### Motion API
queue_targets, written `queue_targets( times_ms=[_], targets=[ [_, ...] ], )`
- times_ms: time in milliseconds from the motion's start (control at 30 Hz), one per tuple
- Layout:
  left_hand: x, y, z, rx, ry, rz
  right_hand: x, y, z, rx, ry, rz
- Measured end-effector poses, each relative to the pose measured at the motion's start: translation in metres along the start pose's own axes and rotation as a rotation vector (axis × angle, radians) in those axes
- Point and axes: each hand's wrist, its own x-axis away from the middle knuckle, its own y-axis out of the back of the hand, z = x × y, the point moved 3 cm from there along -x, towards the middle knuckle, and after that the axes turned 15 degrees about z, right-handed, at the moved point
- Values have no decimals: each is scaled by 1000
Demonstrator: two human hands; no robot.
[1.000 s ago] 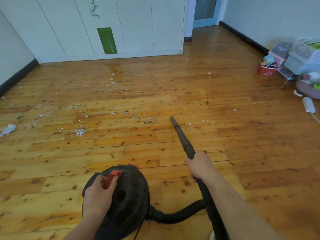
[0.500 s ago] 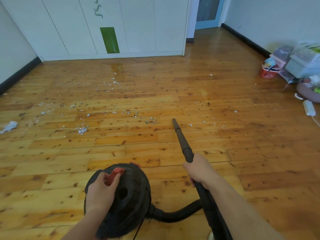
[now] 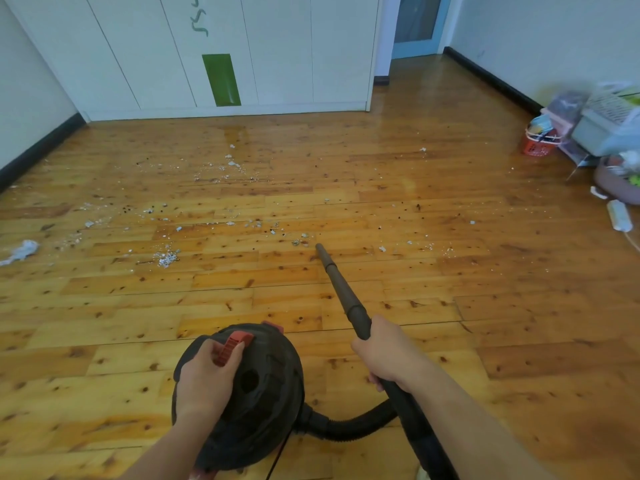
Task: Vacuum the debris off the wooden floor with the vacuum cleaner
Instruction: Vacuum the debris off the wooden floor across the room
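left hand (image 3: 204, 375) grips vacuum canister (image 3: 249, 393) handle | right hand (image 3: 388, 355) fingers closed around wand (image 3: 343, 292) | risk: nozzle scatters debris (image 3: 166, 259), hose (image 3: 346, 427) kinks

Wooden floor (image 3: 519, 341): knotty orange planks, glossy toward far doorway. Debris (image 3: 166, 259) strewn in band across middle: white crumbs, dark specks, thickest heap left of centre. Sparser trail runs up toward white wardrobe (image 3: 277, 46) standing at far edge. Crumpled white wad (image 3: 22, 250) far left, apart from crumbs. Along right wall: red basket (image 3: 538, 145), heap of bags (image 3: 609, 126) just beside it, white power strip (image 3: 619, 220) nearer. Black vacuum (image 3: 263, 393) over near planks; contact with floor hidden.
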Motion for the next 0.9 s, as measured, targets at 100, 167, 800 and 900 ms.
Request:
queue_targets(
  times_ms=[100,167,800,900],
  targets=[
    [-1,1,1,3,2,3,-2,2,0,-10,-4,7],
    [-1,1,1,0,3,3,-3,1,2,-5,-5,9],
    [-4,1,-1,-2,-8,7,-12,-7,8,61,0,45],
    [-6,1,0,3,3,5,-12,-7,9,57,2,36]
  ],
)
